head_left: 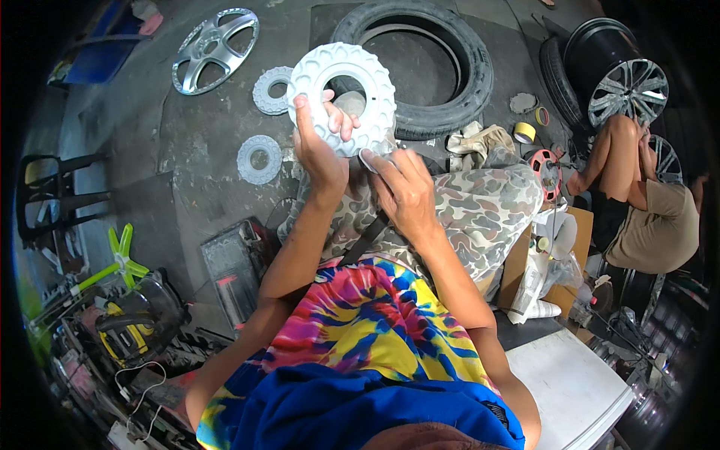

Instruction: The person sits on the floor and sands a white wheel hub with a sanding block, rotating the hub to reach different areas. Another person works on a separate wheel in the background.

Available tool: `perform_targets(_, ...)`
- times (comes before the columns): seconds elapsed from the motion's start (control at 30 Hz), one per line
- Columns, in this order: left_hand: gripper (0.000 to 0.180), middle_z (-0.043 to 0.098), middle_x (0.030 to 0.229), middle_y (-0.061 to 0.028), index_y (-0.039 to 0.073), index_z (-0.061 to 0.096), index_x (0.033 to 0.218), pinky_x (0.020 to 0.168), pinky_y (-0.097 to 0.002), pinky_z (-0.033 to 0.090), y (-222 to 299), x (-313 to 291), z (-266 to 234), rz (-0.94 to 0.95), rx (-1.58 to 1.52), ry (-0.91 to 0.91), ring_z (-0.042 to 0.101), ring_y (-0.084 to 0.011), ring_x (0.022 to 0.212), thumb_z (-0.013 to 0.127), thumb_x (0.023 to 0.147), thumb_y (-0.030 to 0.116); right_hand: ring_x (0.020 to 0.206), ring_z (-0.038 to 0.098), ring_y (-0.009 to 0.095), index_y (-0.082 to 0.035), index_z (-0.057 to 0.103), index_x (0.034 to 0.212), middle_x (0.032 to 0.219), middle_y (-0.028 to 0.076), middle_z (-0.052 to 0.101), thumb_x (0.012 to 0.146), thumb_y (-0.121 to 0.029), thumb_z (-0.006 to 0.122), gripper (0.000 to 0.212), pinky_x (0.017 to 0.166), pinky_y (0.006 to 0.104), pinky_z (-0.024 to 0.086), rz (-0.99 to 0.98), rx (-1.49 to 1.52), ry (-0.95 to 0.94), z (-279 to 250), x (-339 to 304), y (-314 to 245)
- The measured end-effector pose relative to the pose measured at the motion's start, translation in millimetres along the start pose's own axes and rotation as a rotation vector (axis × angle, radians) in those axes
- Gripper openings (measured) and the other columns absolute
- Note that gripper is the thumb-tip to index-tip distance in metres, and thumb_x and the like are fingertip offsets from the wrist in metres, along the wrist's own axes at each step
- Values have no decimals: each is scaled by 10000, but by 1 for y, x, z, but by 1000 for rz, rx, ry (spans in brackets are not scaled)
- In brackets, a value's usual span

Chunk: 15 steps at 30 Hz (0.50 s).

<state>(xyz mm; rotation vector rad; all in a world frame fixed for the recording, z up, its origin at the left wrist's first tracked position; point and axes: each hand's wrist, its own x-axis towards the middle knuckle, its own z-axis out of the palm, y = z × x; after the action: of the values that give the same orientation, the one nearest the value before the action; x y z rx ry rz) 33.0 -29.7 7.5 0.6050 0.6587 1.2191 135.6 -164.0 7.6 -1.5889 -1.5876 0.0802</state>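
Note:
My left hand (322, 150) is closed on a pale grey ring (373, 75) with a scalloped rim. Its thumb lies along the ring's left side, and several fingers come through the central hole. At the ring's lower edge, my right hand (405, 180) pinches a small, thin, pale piece (366, 160) whose kind I cannot make out. The ring is held up over my lap, tilted to face me. Two smaller scalloped grey rings, an upper one (264, 91) and a lower one (247, 161), lie on the floor to the left.
A tyre (472, 82) lies beyond the ring, and a silver wheel cover (184, 64) lies far left. Yellow tape (524, 133), a cloth (480, 142) and a red reel (545, 174) are to the right. Another person (652, 225) sits by a wheel (626, 94). An open cardboard box (517, 262) stands nearby.

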Motion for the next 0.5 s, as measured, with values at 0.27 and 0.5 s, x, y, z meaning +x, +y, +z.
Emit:
perform_targets(0.27, 862, 600, 839, -97, -22, 637, 1096, 1134, -608, 512, 41, 10, -10, -402, -305, -251, 630, -329, 858, 273, 1155, 757, 886, 586, 315, -81, 823, 1221, 937, 96, 590, 868, 8, 854, 365, 786, 445, 483, -9, -191, 37, -9, 20, 28)
perform_targets(0.5, 692, 456, 680, 14, 95, 551, 907, 719, -358, 414, 31, 23, -21, -364, -299, -383, 442, -159, 611, 394, 1113, 736, 874, 659, 362, -38, 811, 1195, 917, 127, 627, 884, 18, 838, 318, 797, 464, 537, 52, 36, 25, -13, 7, 14)
